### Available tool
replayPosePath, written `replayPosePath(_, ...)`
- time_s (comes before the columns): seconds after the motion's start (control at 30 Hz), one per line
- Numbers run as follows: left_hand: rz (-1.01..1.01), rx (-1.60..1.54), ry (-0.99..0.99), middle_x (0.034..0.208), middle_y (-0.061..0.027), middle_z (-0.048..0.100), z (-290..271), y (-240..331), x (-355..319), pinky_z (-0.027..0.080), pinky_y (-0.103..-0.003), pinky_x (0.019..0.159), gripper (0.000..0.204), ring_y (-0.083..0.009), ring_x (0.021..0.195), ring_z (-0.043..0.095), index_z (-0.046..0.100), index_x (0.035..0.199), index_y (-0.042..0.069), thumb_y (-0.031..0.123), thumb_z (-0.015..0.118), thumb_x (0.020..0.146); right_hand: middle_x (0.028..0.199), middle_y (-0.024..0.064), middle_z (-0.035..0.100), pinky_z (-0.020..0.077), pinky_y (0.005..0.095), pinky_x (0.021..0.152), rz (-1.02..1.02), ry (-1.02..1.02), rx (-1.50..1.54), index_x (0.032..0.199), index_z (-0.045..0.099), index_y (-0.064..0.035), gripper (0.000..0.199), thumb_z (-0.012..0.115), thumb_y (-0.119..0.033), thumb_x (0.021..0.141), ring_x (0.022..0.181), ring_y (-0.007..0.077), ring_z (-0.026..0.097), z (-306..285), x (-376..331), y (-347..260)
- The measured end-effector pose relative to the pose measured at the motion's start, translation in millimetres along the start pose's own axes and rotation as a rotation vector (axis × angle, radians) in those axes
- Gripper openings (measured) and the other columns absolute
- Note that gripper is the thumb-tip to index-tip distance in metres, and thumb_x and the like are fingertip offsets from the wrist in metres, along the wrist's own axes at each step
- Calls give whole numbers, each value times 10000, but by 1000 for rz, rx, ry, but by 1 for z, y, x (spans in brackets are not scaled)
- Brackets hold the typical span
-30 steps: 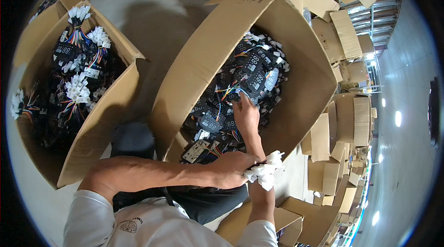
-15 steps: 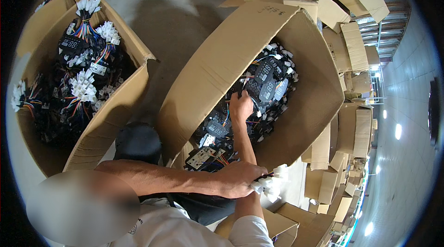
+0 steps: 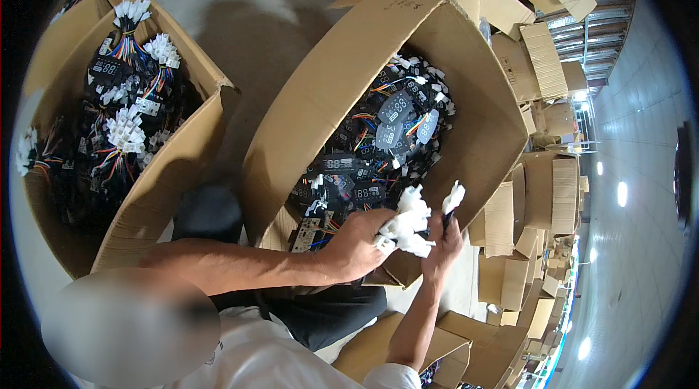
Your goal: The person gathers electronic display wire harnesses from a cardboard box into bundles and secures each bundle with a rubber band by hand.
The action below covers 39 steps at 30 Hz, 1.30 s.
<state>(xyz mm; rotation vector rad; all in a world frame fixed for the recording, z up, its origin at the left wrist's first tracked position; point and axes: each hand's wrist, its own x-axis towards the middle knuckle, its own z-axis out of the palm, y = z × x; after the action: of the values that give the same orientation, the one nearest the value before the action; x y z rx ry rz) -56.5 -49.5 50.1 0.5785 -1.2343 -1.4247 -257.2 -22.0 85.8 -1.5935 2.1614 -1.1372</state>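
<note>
My left hand (image 3: 358,243) is closed round a bundle of cables, whose white plug connectors (image 3: 409,223) stick out in a bunch past the thumb side. Just right of it, my right hand (image 3: 441,249) grips a black cable topped by a white connector (image 3: 453,197). The two hands are close together, over the near edge of a deep cardboard box (image 3: 331,87). Inside that box lies a heap of black display boards (image 3: 394,107) with coloured wires and small white plugs. The far ends of the held cables are hidden.
On the left stands another open carton (image 3: 186,61), holding tied wire bundles with white connectors (image 3: 126,131) and dark boards. A black rounded thing (image 3: 207,213) sits between the cartons. Stacked cardboard boxes (image 3: 550,192) line the right side, and an open carton (image 3: 455,349) is at the lower right.
My right hand has come up out of the box toward me, bringing a cable with a white connector beside the left hand's bundle. The left hand has shifted slightly up and left.
</note>
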Motion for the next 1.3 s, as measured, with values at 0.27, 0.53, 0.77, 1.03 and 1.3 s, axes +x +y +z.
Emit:
replayPosePath(0.27, -38, 148, -81, 977, -87, 681, 5, -16, -10, 526, -336, 842, 319, -183, 939, 675, 565, 1065, 38, 6, 742, 802, 928, 100, 739, 543, 354, 760, -106, -568, 32, 1018, 714, -24, 202, 762, -68, 827, 847, 194, 705, -2, -50, -24)
replayPosePath(0.53, -1, 4, -255, 910, -174, 701, 3, 3, -6, 541, -398, 747, 197, -360, 879, 695, 647, 1055, 34, 78, 681, 866, 924, 63, 692, 500, 268, 791, 122, -310, 80, 1096, 688, 57, 273, 653, -187, 979, 867, 107, 610, 19, 52, 41)
replayPosePath(0.77, -37, 100, -258, 887, -207, 684, 8, -8, -5, 524, -479, 710, 184, -432, 843, 648, 634, 997, 34, 121, 677, 841, 816, 143, 694, 503, 354, 734, 64, -5, -129, 982, 710, 37, 394, 652, -348, 921, 760, 217, 660, 106, 186, 71)
replayPosePath(1.03, -165, 121, -253, 882, -197, 680, -6, 2, 0, 523, -499, 722, 210, -421, 852, 659, 609, 991, 38, 163, 681, 839, 1112, 349, 652, 486, 482, 957, 57, 180, -349, 1233, 531, 134, 945, 635, -703, 805, 1104, 454, 632, 156, 273, 52)
replayPosePath(1.3, -231, 126, -253, 887, -201, 686, -15, 0, 6, 522, -505, 732, 237, -424, 864, 659, 619, 1016, 35, 179, 680, 838, 1338, 261, 561, 405, 461, 1066, 249, -26, -853, 1412, 318, 58, 1109, 659, -742, 724, 1278, 370, 542, 207, 284, -7)
